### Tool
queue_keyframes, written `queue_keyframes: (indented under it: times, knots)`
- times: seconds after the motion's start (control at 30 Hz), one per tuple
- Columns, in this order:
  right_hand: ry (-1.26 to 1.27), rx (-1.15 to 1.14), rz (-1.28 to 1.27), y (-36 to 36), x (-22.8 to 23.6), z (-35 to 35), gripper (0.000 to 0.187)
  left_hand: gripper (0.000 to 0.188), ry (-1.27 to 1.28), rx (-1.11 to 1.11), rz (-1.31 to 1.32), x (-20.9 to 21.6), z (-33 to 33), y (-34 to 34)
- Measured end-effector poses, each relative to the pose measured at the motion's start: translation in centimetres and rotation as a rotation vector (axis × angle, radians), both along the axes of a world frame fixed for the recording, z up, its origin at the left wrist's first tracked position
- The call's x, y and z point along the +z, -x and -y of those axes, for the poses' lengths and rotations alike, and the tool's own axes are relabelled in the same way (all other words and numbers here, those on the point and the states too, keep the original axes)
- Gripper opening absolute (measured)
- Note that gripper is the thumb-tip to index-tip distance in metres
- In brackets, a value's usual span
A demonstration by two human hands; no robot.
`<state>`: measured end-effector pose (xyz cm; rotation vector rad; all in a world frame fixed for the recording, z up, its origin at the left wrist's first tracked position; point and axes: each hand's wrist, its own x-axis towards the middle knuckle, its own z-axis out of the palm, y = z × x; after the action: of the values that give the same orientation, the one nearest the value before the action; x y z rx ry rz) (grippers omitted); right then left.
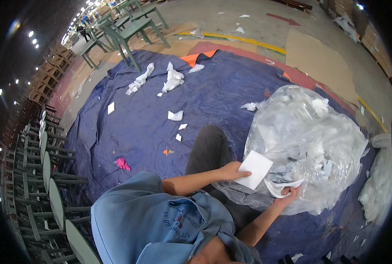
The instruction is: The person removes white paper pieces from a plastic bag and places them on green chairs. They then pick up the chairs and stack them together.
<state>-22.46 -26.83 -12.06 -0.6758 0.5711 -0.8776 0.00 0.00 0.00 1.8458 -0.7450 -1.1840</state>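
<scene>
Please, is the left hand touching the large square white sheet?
Touching. The head view shows the left hand gripping the sheet, thumb over its edge.

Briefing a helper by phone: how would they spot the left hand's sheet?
Find the big clear plastic bag on the blue tarp. Near its left edge, the left hand holds the white sheet. It is flat and squarish, unlike the curled piece in the right hand.

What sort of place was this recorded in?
Probably a furniture factory or warehouse: many green chairs crowd the left side, a red arrow and a yellow line are marked on the floor, and ceiling lights stretch into the distance.
</scene>
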Motion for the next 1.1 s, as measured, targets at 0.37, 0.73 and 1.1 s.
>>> queue_keyframes:
  times: [0.37,0.73,1.1]
  knots:
    - [0.822,-0.470,-0.613,-7.3,14.5,-5.7,0.061,0.055,0.205,0.293,-0.267,0.9,0.6,-3.7]
    - [0.759,0.347,-0.573,-6.7,15.8,-3.8,0.045,0.055,0.202,0.276,-0.146,-0.3,2.5,-2.6]
    - [0.768,0.658,-0.428,-8.8,16.7,-6.2,0.042,0.047,0.253,0.217,-0.215,1.8,3.4,-0.6]
